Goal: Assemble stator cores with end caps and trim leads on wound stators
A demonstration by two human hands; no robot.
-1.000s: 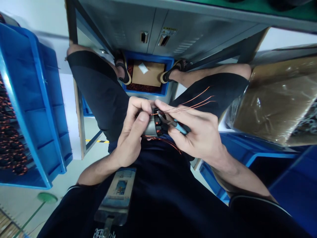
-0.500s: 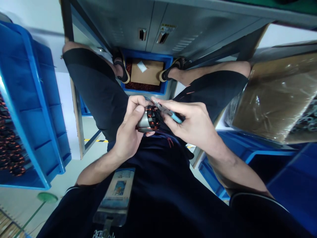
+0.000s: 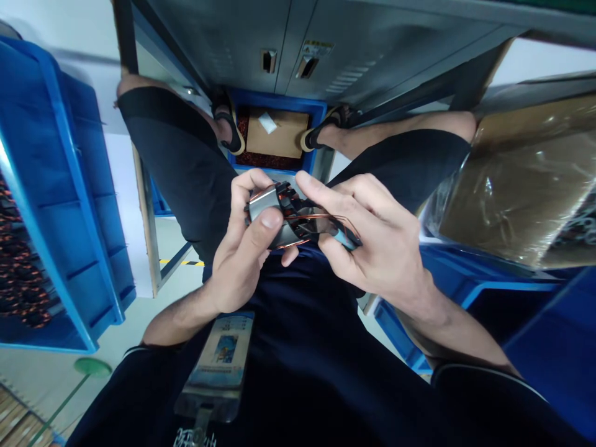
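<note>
The metal cylinder with copper windings (image 3: 264, 200) is held just above the person's lap, its wound end turned toward the right. The left hand (image 3: 242, 248) is closed around it, thumb pressed on the grey side and fingers curled behind. The right hand (image 3: 384, 233) grips blue-handled pliers (image 3: 345, 238), their head close to the wound end; whether the tips touch it cannot be made out. Thin copper wires (image 3: 321, 216) run from the cylinder toward the right hand's fingers. Dark shorts (image 3: 172, 136) cover the spread thighs below.

At the left stands a blue crate (image 3: 88, 211) with many copper-wound parts (image 3: 23, 273); at the right, a plastic-wrapped cardboard box (image 3: 507, 174) sits above another blue bin (image 3: 507, 287). Beyond, between the feet, a blue tray (image 3: 279, 99) holds a cardboard sheet (image 3: 284, 141) with a white packet (image 3: 267, 123) on top, before a grey cabinet (image 3: 233, 37).
</note>
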